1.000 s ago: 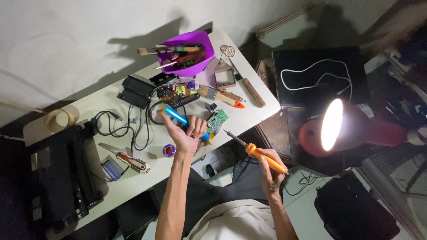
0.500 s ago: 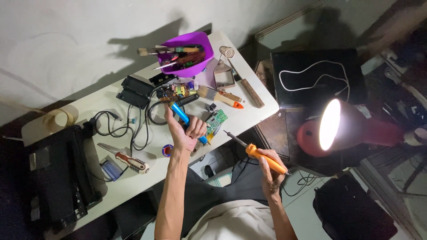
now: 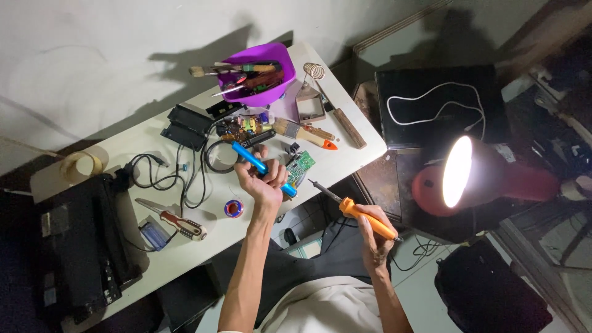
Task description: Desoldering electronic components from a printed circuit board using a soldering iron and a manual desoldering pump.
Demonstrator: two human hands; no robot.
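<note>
My left hand (image 3: 262,179) grips a blue metal pump tool (image 3: 246,156) over the white table (image 3: 154,259), its tip pointing up-left. My right hand (image 3: 373,237) holds an orange-handled soldering iron (image 3: 354,211) off the table's right edge, with the tip aimed toward a small green circuit board (image 3: 300,166). That board lies just right of my left hand. A small spool of solder (image 3: 234,208) sits on the table left of my left wrist.
A purple bowl (image 3: 280,92) of tools stands at the back. Black cables (image 3: 179,179), a black box (image 3: 188,126), a red-handled cutter (image 3: 179,223), a tape roll (image 3: 79,166) and a black case (image 3: 80,246) lie leftward. A lit red lamp (image 3: 475,179) stands right.
My left hand has tilted the blue tool a little and shifted slightly over the table. The right hand with the soldering iron has barely moved.
</note>
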